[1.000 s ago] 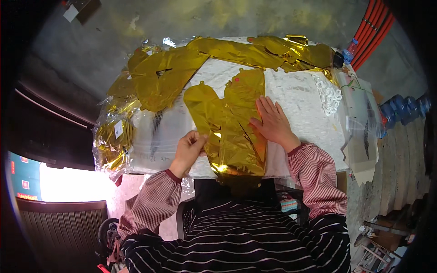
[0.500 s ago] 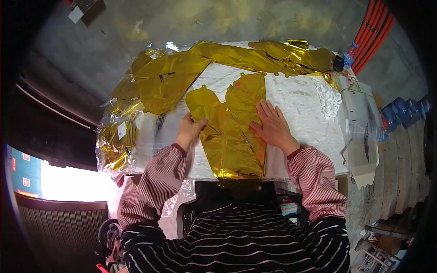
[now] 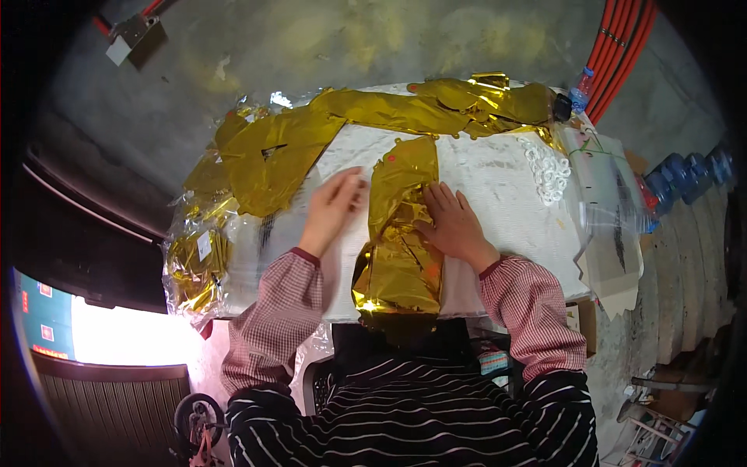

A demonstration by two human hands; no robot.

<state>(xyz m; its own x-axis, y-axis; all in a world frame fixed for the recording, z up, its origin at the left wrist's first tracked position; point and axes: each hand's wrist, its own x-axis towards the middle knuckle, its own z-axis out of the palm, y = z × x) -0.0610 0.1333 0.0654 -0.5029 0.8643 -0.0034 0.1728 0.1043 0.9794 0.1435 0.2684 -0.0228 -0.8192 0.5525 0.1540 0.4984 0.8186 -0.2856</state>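
Note:
A flat, uninflated gold foil balloon (image 3: 405, 272) lies lengthwise on the white table in front of me, its near end hanging over the front edge. The left part is folded over onto the rest, leaving one narrow, creased strip. My right hand (image 3: 457, 229) rests flat on the strip's right side, fingers stretched out and pointing away from me. Just left of the strip, apart from it, is my left hand (image 3: 331, 212). Its fingers are loosely bent, a little blurred by motion, and I see nothing in them.
More gold foil balloons (image 3: 272, 159) lie along the table's left and far sides. A clear bag of gold foil (image 3: 198, 257) sits at the left edge. White rings (image 3: 549, 173) are piled at right, near cardboard under plastic (image 3: 611, 226) and a small bottle (image 3: 581, 89).
The balloon's left lobe has been folded over to the right, and my left hand has let go of it. My right hand stays on the balloon. The whole view has shifted slightly.

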